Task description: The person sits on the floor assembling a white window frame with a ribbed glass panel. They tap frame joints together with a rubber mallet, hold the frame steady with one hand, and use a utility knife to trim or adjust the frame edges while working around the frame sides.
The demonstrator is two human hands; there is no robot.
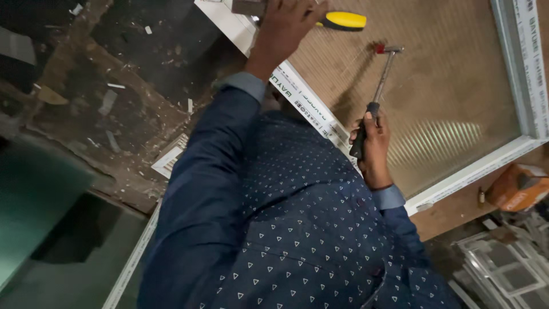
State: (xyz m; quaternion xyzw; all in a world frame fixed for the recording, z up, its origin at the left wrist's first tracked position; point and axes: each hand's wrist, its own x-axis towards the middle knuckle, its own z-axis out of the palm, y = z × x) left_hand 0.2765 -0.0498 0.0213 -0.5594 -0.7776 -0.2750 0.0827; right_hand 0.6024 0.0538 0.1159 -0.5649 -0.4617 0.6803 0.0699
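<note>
At the near edge of the pane: right hand (373, 146) closed round the black grip of a hammer (382, 80). The shaft rises and the head hangs just above the ribbed glass (452, 103). Left hand (289, 26), far side, fist closed on a yellow-handled tool (342, 21) pressed at the white window frame (311, 109). Its tip is hidden under the fingers, so I cannot tell chisel from screwdriver.

Risks, as I judge them:
- The hammer head sits over glass, not frame. A swing that misses would likely land on the pane and crack it.
- The left knuckles wrap close to the tool's struck end, so a glancing blow could catch them.
- If the tool tip skids off the smooth plastic, it could gouge the frame or jab into the glass edge.
- The right hand holds low on the grip, which gives reach but less control.

The window: lies flat, filling the far right of the scene. White plastic frame with printed protective tape along its rails. Glass is reeded and brownish, with a bright glare patch near the right rail. No cracks that I can see.

Around it: dark floor (114, 109) to the left, littered with white chips and offcuts. An orange box (517, 186) lies just beyond the window's near right corner. Stacked white frames (503, 269) at near right.
</note>
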